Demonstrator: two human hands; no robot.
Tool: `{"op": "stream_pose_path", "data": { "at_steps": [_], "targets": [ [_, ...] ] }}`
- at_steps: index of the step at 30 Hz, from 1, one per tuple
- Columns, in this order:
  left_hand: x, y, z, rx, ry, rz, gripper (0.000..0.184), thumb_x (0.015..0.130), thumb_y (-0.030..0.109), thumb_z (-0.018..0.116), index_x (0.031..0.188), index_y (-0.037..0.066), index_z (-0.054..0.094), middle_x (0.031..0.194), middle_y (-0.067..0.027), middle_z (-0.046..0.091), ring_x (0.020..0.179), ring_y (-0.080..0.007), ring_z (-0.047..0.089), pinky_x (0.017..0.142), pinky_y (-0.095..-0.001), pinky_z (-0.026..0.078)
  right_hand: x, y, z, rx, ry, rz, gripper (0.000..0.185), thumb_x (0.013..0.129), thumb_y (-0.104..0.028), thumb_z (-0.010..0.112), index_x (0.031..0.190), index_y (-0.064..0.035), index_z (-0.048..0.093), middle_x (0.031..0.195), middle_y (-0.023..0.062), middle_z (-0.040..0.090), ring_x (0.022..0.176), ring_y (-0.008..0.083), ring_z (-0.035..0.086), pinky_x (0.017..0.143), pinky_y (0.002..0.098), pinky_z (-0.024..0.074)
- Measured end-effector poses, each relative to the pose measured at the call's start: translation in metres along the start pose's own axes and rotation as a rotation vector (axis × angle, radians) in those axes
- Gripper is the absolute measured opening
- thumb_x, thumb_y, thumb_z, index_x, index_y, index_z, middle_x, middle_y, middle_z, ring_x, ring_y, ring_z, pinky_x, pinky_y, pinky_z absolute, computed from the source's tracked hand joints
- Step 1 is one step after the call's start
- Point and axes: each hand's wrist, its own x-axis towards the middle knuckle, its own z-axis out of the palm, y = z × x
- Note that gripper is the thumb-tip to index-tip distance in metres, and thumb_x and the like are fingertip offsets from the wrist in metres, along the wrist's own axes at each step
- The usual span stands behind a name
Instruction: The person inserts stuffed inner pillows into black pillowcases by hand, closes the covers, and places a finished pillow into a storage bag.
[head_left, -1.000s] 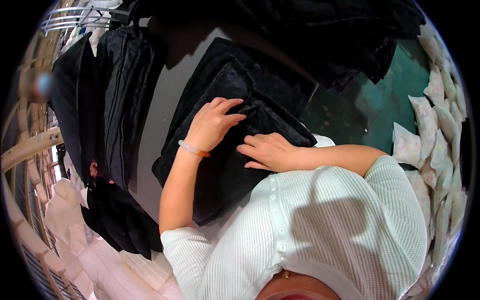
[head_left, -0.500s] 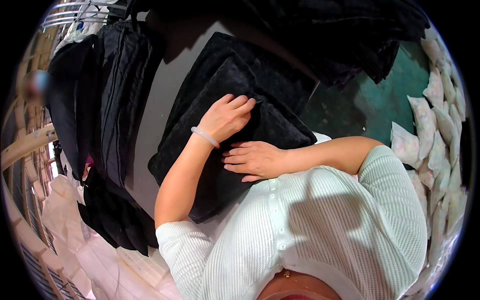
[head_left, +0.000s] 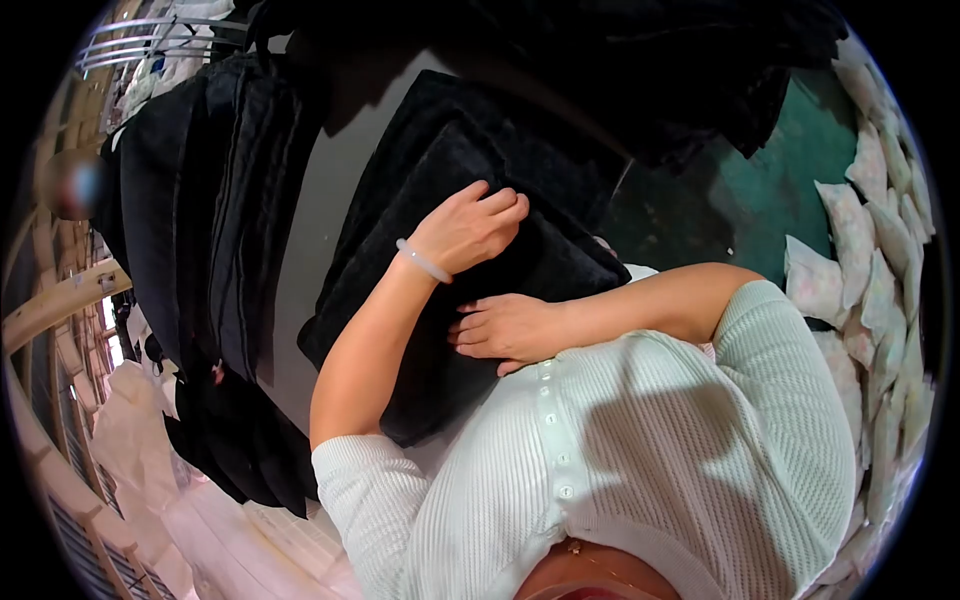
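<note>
A black, plush-looking fabric piece (head_left: pixel 400 210) lies folded or stacked on the grey table, with a raised corner and seams near its middle. My left hand (head_left: pixel 474 228), with a pale bracelet at the wrist, has its fingers curled and pressed together on the fabric by the seam; the fingertips are partly hidden. Nearer my body, my right hand (head_left: pixel 510 330) rests on the fabric below the left one, palm down, fingers flat and thumb apart. The two hands do not touch.
Black fabric pieces (head_left: pixel 235 200) hang or lie along the left, beside a person (head_left: pixel 75 185). More dark fabric (head_left: pixel 680 90) is heaped at the top. Grey table surface (head_left: pixel 330 190) shows between. White patterned pillow-like pieces (head_left: pixel 852 230) line the green floor (head_left: pixel 740 210) at right.
My left hand has moved to the right, its fingers going from spread to curled together on the fabric. My right hand has shifted left and closer to my body. The left-side fabric has shifted.
</note>
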Motion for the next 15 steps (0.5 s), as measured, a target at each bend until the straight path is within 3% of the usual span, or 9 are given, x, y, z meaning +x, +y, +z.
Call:
{"op": "stream_pose_path", "data": {
  "at_steps": [2, 3, 4, 6, 7, 11, 12, 14, 15],
  "targets": [
    [-0.001, -0.004, 0.004, -0.091, -0.167, -0.044, 0.017, 0.073, 0.010, 0.066, 0.090, 0.006, 0.069, 0.107, -0.0025, 0.060, 0.093, -0.0152, 0.057, 0.078, -0.0282, 0.046, -0.001, 0.003, 0.003, 0.028, 0.064, -0.004, 0.059, 0.077, -0.029, 0.072, 0.127, -0.0036, 0.056, 0.138, 0.0098, 0.053, 0.134, 0.0239, 0.042, 0.115, 0.0409, 0.0269],
    [-0.004, -0.004, -0.001, -0.184, -0.106, -0.179, 0.021, 0.073, 0.009, 0.069, 0.093, 0.008, 0.069, 0.104, -0.0023, 0.062, 0.095, -0.0174, 0.058, 0.079, -0.0293, 0.047, -0.002, 0.003, 0.003, 0.026, 0.068, -0.005, 0.059, 0.077, -0.029, 0.072, 0.127, -0.0036, 0.056, 0.138, 0.0098, 0.053, 0.134, 0.0239, 0.042, 0.115, 0.0409, 0.0269],
    [-0.007, -0.002, -0.005, -0.181, -0.111, -0.174, 0.021, 0.073, 0.009, 0.069, 0.093, 0.008, 0.069, 0.104, -0.0023, 0.062, 0.095, -0.0174, 0.058, 0.079, -0.0293, 0.047, -0.003, 0.002, 0.003, 0.030, 0.084, -0.011, 0.058, 0.078, -0.028, 0.072, 0.128, -0.0036, 0.056, 0.138, 0.0095, 0.053, 0.134, 0.0237, 0.042, 0.115, 0.0408, 0.0267],
    [-0.014, 0.004, -0.013, -0.524, 0.058, -0.568, 0.026, 0.072, 0.007, 0.072, 0.097, 0.009, 0.069, 0.102, -0.0030, 0.063, 0.096, -0.0215, 0.058, 0.080, -0.0307, 0.047, -0.004, 0.003, 0.004, 0.031, 0.106, -0.019, 0.057, 0.079, -0.028, 0.071, 0.128, -0.0036, 0.055, 0.138, 0.0091, 0.053, 0.134, 0.0235, 0.042, 0.116, 0.0407, 0.0265],
    [-0.020, 0.008, -0.019, -0.558, 0.063, -0.629, 0.032, 0.069, 0.007, 0.076, 0.100, 0.009, 0.069, 0.101, -0.0040, 0.064, 0.095, -0.0256, 0.058, 0.081, -0.0332, 0.048, -0.005, 0.006, 0.005, 0.066, 0.172, -0.038, 0.052, 0.080, -0.026, 0.070, 0.125, -0.0036, 0.057, 0.135, 0.0093, 0.055, 0.132, 0.0241, 0.045, 0.115, 0.0408, 0.0278],
    [-0.042, 0.042, -0.036, -0.271, 0.094, -0.775, 0.036, 0.068, 0.004, 0.076, 0.102, 0.009, 0.068, 0.101, -0.0055, 0.063, 0.091, -0.0260, 0.060, 0.077, -0.0355, 0.049, -0.012, 0.010, -0.017, 0.175, 0.258, -0.099, 0.037, 0.082, -0.021, 0.068, 0.114, -0.0034, 0.063, 0.125, 0.0113, 0.061, 0.124, 0.0265, 0.052, 0.112, 0.0421, 0.0329],
    [-0.051, 0.056, -0.032, -0.208, 0.125, -0.845, 0.038, 0.067, 0.000, 0.072, 0.104, 0.008, 0.068, 0.100, -0.0057, 0.063, 0.091, -0.0257, 0.060, 0.077, -0.0351, 0.049, -0.017, 0.013, -0.022, 0.128, 0.390, -0.055, 0.030, 0.082, -0.020, 0.067, 0.108, -0.0032, 0.066, 0.119, 0.0128, 0.063, 0.118, 0.0278, 0.056, 0.110, 0.0432, 0.0359],
    [-0.067, 0.081, -0.028, -0.058, 0.144, -0.938, 0.042, 0.065, -0.004, 0.069, 0.105, 0.008, 0.069, 0.098, -0.0059, 0.063, 0.090, -0.0256, 0.060, 0.077, -0.0353, 0.049, -0.031, 0.024, -0.034, 0.127, 0.550, 0.151, 0.031, 0.087, -0.019, 0.063, 0.114, -0.0042, 0.064, 0.122, 0.0108, 0.062, 0.119, 0.0270, 0.055, 0.109, 0.0451, 0.0356],
    [-0.077, 0.091, -0.028, -0.019, 0.171, -1.004, 0.045, 0.063, -0.005, 0.066, 0.107, 0.008, 0.069, 0.096, -0.0062, 0.063, 0.088, -0.0253, 0.060, 0.077, -0.0355, 0.050, -0.036, 0.032, -0.039, 0.099, 0.499, 0.247, 0.033, 0.088, -0.019, 0.062, 0.118, -0.0056, 0.062, 0.124, 0.0100, 0.061, 0.120, 0.0268, 0.054, 0.110, 0.0447, 0.0347]
  ]
}}
